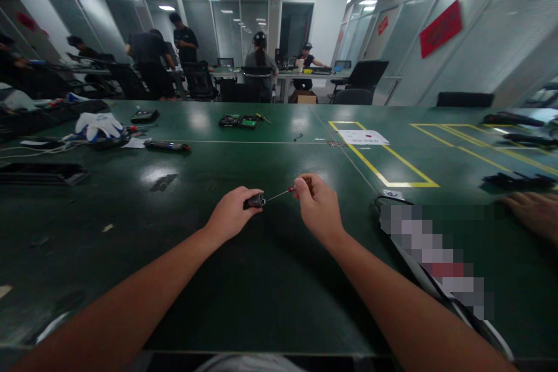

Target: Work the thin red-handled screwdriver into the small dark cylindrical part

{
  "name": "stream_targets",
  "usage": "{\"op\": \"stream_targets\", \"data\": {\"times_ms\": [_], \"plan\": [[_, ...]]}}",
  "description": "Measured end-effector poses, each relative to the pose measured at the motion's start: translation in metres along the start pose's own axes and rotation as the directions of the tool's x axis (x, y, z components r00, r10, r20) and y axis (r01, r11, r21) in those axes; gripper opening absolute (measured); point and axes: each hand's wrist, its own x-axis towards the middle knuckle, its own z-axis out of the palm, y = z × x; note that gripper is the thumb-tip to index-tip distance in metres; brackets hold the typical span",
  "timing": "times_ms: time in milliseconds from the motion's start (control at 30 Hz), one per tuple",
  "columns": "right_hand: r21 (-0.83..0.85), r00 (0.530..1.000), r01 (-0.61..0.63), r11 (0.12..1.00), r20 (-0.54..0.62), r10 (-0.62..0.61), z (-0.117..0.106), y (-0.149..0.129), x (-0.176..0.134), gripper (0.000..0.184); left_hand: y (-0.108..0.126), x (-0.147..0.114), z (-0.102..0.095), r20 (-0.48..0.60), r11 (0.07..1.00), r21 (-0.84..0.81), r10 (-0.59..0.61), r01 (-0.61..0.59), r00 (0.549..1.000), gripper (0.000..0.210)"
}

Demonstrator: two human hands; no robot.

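Note:
Over the middle of the green table (226,302), my left hand (233,212) is closed around a short dark cylindrical part (256,201), whose round end faces right. My right hand (317,203) grips a thin screwdriver (281,193) by its red handle, most of which the fingers hide. The metal shaft slants down to the left, and its tip is at the end of the cylinder. Whether the tip sits inside or only touches is too small to tell.
White gloves (99,127), cables and a dark tool (167,146) lie at the left. Farther back is a green-and-black case (239,121). A paper sheet (364,137) lies beside yellow tape. Another person's hand (534,212) rests at the right, near a blurred-out object (429,261).

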Motion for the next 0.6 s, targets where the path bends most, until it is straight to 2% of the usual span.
{"op": "stream_targets", "data": {"times_ms": [200, 333, 400, 500, 600], "plan": [[-0.002, 0.999, -0.042, 0.999, -0.030, 0.042, -0.001, 0.002, 0.002, 0.030, 0.001, 0.001, 0.000, -0.019, 1.000, 0.003, -0.026, 0.026, 0.999, 0.037], [0.023, 0.998, -0.047, 0.999, -0.045, 0.048, -0.001, 0.004, 0.002, 0.030, 0.006, 0.002, -0.007, -0.030, 1.000, 0.024, -0.002, 0.003, 1.000, 0.030], [0.026, 0.997, -0.048, 0.999, -0.059, 0.049, -0.001, 0.004, 0.003, 0.030, 0.008, 0.002, -0.012, -0.018, 0.999, 0.046, -0.009, 0.010, 1.000, 0.035], [0.027, 0.994, -0.049, 0.998, -0.093, 0.051, -0.001, 0.005, 0.004, 0.031, 0.013, 0.003, -0.017, 0.060, 0.997, 0.071, -0.029, 0.025, 0.998, 0.049], [0.029, 0.992, -0.052, 0.998, -0.115, 0.055, -0.001, 0.007, 0.005, 0.031, 0.018, 0.007, -0.015, 0.208, 0.996, 0.094, -0.010, -0.010, 0.978, 0.039]]}}
